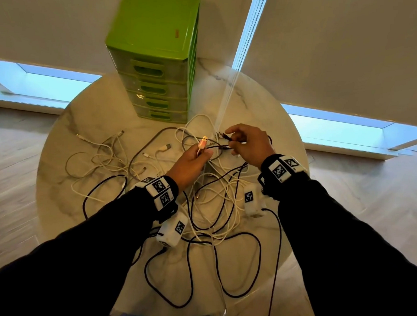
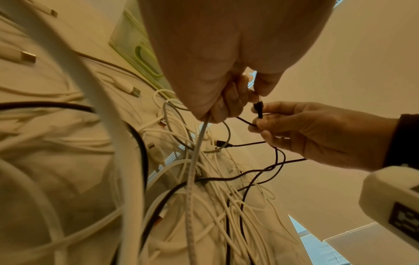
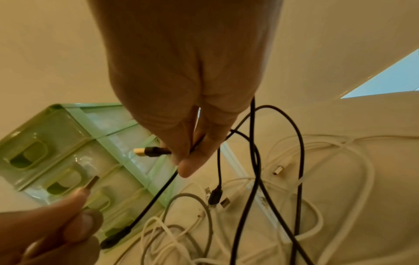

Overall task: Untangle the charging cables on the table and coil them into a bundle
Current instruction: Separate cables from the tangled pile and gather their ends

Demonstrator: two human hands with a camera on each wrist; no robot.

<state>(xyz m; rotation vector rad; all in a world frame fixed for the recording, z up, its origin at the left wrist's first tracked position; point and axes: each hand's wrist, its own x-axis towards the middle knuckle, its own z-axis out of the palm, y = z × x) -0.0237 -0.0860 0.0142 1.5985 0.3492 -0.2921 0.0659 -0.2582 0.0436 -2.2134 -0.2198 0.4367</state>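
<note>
A tangle of white and black charging cables [image 1: 215,201] covers the round marble table [image 1: 64,174]. My left hand [image 1: 195,157] is raised above the pile and grips a pale braided cable [image 2: 192,170] just below its pink USB plug [image 1: 203,143], which points upward. My right hand [image 1: 246,145] pinches a thin black cable [image 3: 256,161] near its black plug [image 3: 154,151], close to the left hand. The black cable hangs in loops from the right hand down into the pile.
A green plastic drawer unit [image 1: 157,58] stands at the table's far side, just behind the hands. Loose white cables with USB plugs [image 1: 164,147] lie left of centre. Black cable loops [image 1: 221,267] trail to the near table edge. Window blinds hang behind.
</note>
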